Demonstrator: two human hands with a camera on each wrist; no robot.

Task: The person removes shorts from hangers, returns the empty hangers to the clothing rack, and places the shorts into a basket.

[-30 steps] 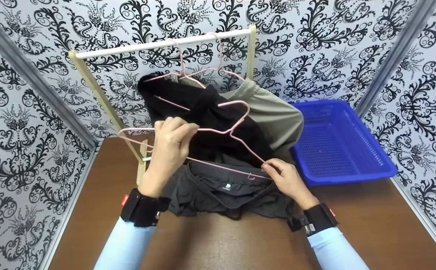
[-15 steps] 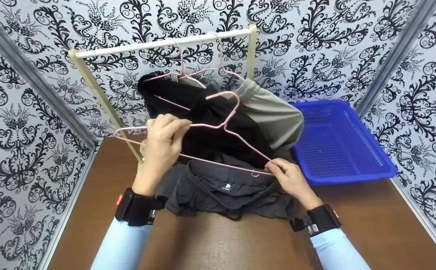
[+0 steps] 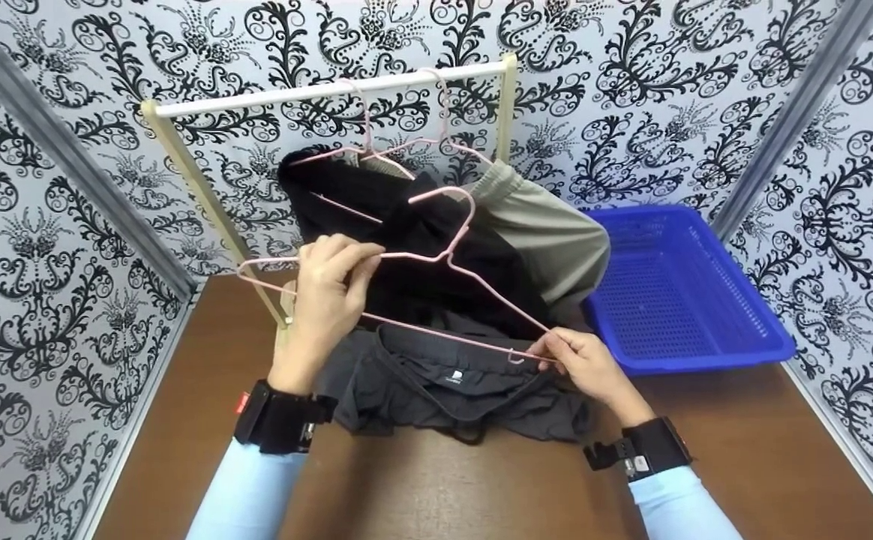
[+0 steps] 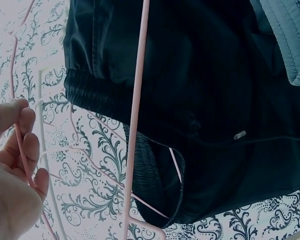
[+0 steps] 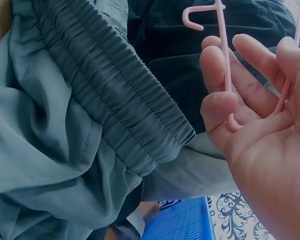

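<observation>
A pink clothes hanger is held slantwise in front of the rack, its hook pointing up and left. My left hand pinches its upper wire left of the hook; in the left wrist view the fingers curl on that wire. My right hand holds the hanger's right end, and in the right wrist view the fingers bend round the end loop near a small side hook. Just beneath, dark grey shorts lie on the table, elastic waistband facing the rack, a white label inside.
Behind the hands stands a rack with a white bar. Two pink hangers hang there, bearing a black garment and khaki bottoms. A blue basket sits at right on the brown table. Patterned walls surround it.
The hanger and my left hand have shifted slightly left. My right hand has moved a little right and down, its fingers now farther round the hanger's end. The shorts lie nearly as before.
</observation>
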